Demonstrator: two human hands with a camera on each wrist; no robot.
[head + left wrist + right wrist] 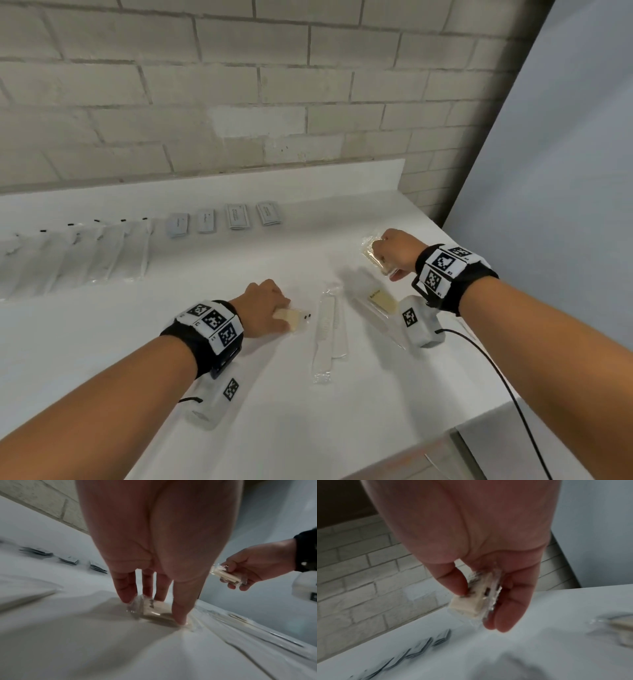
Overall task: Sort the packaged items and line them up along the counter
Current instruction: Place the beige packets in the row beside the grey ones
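Observation:
My left hand (279, 313) is down on the white counter (171, 342). Its thumb and fingers (126, 596) pinch a cream soap bar in clear wrap (159, 610) that lies on the surface. My right hand (394, 251) is raised over the counter's right side and grips a second wrapped soap bar (465, 603) between thumb and fingers. A third wrapped soap bar (382, 301) lies loose below the right wrist. Two white combs in clear sleeves (330, 329) lie between my hands.
Along the back of the counter runs a line: several clear flat bags (102, 257) on the left, then several small white sachets (238, 216). A brick wall (239, 102) stands behind. A grey panel (565, 171) bounds the right; the counter's front edge (455, 428) is close.

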